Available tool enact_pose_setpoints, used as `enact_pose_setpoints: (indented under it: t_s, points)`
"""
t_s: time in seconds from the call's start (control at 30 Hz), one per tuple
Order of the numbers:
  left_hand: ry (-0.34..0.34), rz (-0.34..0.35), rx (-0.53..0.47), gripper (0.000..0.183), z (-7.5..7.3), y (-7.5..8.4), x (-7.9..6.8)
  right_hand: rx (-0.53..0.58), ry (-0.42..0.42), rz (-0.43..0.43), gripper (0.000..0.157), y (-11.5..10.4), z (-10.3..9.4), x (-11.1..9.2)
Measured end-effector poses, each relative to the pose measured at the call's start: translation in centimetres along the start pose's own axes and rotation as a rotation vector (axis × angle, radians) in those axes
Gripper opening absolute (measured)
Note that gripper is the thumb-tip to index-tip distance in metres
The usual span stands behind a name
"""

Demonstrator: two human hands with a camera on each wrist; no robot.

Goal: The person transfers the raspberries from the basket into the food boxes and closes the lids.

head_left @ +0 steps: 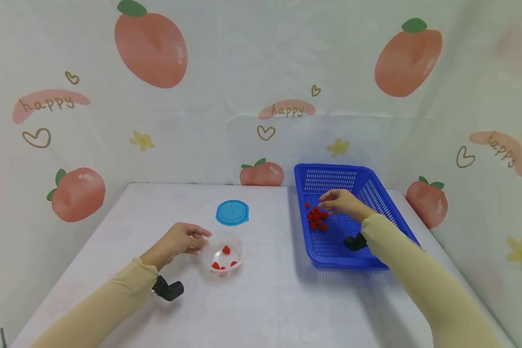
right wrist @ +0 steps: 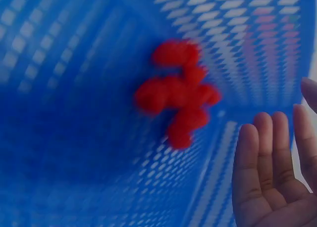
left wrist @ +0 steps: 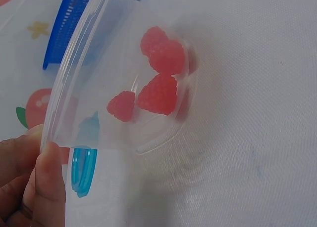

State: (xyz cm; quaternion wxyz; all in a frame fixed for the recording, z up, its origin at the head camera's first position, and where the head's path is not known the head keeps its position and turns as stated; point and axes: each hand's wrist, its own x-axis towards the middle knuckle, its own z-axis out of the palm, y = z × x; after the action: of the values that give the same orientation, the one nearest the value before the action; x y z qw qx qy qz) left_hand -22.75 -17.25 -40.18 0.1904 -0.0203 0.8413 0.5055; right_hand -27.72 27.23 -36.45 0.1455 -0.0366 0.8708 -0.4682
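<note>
My left hand (head_left: pixel 181 241) pinches the rim of a round clear plastic food container (head_left: pixel 238 241) between thumb and fingers, at its left side. Through its see-through wall in the left wrist view, several red raspberries (left wrist: pixel 161 94) show at the bottom. Over the blue plastic basket (head_left: pixel 352 262), my right hand (head_left: pixel 340 203) hovers with nothing in it. Its fingers (right wrist: pixel 248 153) look nearly straight in the right wrist view, beside a cluster of raspberries (right wrist: pixel 173 93). That cluster lies in the left part of the basket, close to the fingertips in the head view.
A round blue lid (head_left: pixel 232 212) lies on the white table (head_left: pixel 261 299), just behind the container. The basket has slotted walls and stands at the right of the table. Behind it all hangs a fruit-print cloth (head_left: pixel 209 130). Each wrist carries a small black camera.
</note>
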Motion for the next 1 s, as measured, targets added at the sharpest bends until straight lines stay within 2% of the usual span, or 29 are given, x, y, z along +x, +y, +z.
enact_pose_setpoints:
  t_s: [0.17, 0.37, 0.77, 1.0]
  points:
    - [0.0, 0.003, 0.004, 0.028, 0.0, -0.1, 0.1, -0.078, -0.002, 0.093, 0.027, 1.2, -0.2, 0.5]
    - [-0.005, 0.012, 0.005, 0.028, -0.1, -0.1, 0.1, -0.099, -0.031, 0.135, 0.021, 2.1, -0.1, 0.6]
    - [-0.003, 0.01, 0.0, 0.028, -0.1, -0.1, 0.1, -0.145, -0.124, 0.244, 0.02, 2.0, 0.6, 0.4]
    - [0.004, 0.0, 0.006, 0.028, 0.0, 0.0, 0.0, -0.197, -0.13, 0.258, 0.016, 1.9, 1.2, 0.5]
